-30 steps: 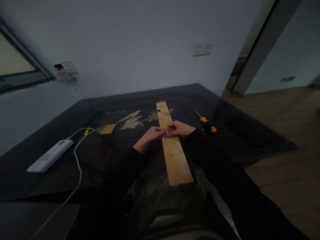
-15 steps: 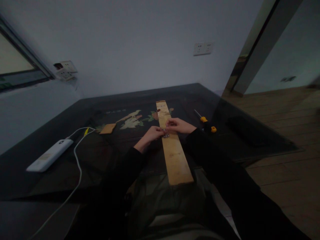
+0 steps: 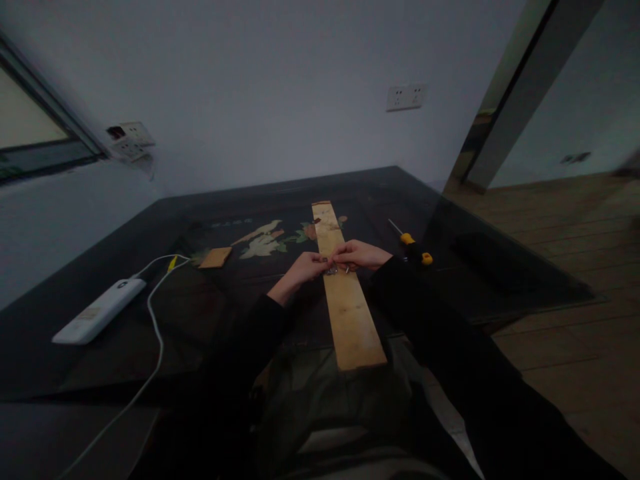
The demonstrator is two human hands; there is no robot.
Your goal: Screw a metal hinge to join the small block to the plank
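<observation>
A long, narrow wooden board (image 3: 350, 313) lies on the dark table, its near end reaching over the edge toward my lap. Over its middle, my left hand (image 3: 309, 267) pinches a small shiny metal piece (image 3: 331, 270) against the wood; its exact kind is too small to tell. My right hand (image 3: 361, 255) is closed right beside it, fingertips together and meeting the left fingertips. A small bright bit shows below the right fingers, and what they grip is not clear.
A screwdriver (image 3: 411, 245) with a yellow and black handle lies right of the board. On the left are a small wooden block (image 3: 215, 257) and a white power bank (image 3: 100, 312) with a white cable (image 3: 156, 327). The dark table (image 3: 280, 193) meets the wall.
My right hand has shifted slightly down and its fingers have closed in at the metal piece. My left hand and the board stay almost where they were.
</observation>
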